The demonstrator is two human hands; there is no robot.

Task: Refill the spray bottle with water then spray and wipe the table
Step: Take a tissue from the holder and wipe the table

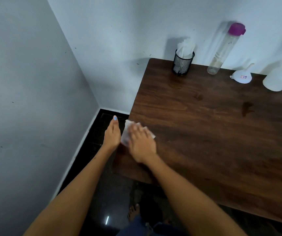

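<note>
Table (213, 133) wiping looks underway: the right hand (142, 143) presses flat on a white tissue (125, 138) at the left edge, middle of frame. The left hand (112, 133) is relaxed beside it, off the edge. A wet patch (246, 109) remains at right. The spray bottle (280, 79), upper right, seems already used.

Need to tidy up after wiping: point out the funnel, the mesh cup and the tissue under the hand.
funnel (242, 77), head view, on its white cone.
mesh cup (182, 64), head view, on its black mesh wall.
tissue (125, 135), head view, on the edge showing left of the right hand.
</note>
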